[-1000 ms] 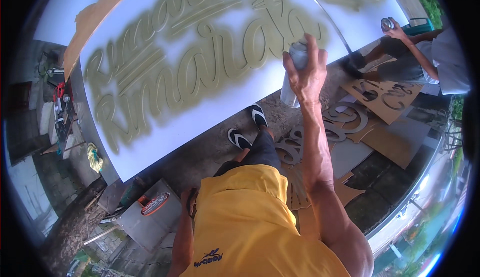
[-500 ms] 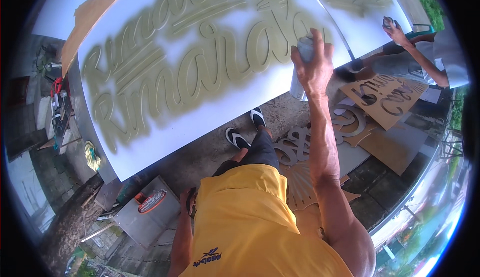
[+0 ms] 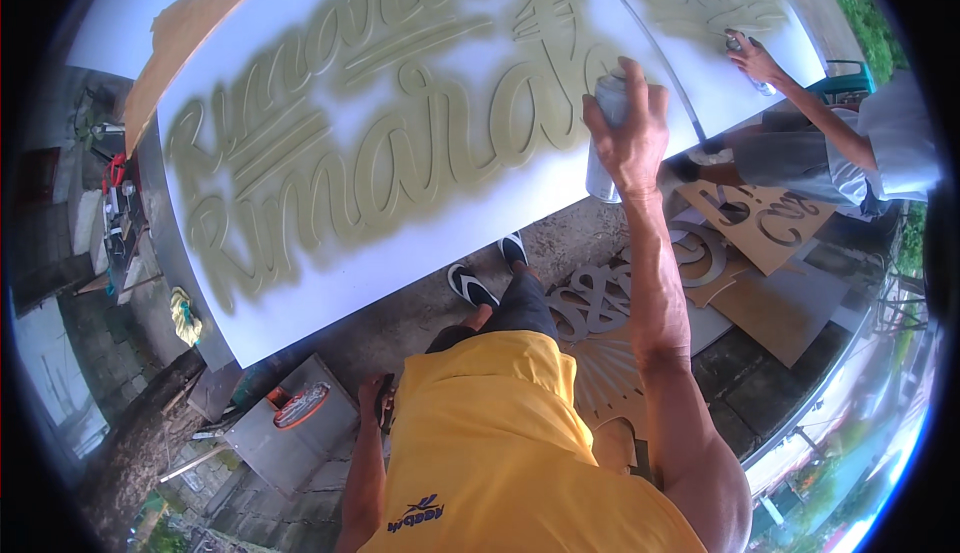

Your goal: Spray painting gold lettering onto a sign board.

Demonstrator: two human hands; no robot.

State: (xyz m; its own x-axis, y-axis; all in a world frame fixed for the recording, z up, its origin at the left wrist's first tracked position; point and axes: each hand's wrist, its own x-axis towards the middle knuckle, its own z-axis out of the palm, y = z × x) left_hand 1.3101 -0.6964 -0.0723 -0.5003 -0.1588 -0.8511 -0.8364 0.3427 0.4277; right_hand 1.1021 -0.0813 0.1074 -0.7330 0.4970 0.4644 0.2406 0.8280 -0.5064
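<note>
My right hand [image 3: 636,143] is wrapped round a silvery spray can [image 3: 603,171], index finger over its top. The can is held above the near right part of a large white board [image 3: 290,318]. Raised cursive letters [image 3: 425,143] in two rows lie on that board, coated olive-gold with hazy overspray around them. Low at my left side, my left hand [image 3: 374,393] hangs by my hip, its fingers curled at a dark thing that I cannot make out.
A co-worker's hand [image 3: 752,61] holds another spray can over a second white board [image 3: 790,38] at the right. Brown cut-out panels [image 3: 760,218] and grey curled letter pieces [image 3: 590,298] lie on the ground. A grey panel with an orange hoop [image 3: 300,405] lies at the lower left.
The co-worker's hand and can have moved left, over the second board, and their body has leaned in. My right hand with the spray can stays nearly in place.
</note>
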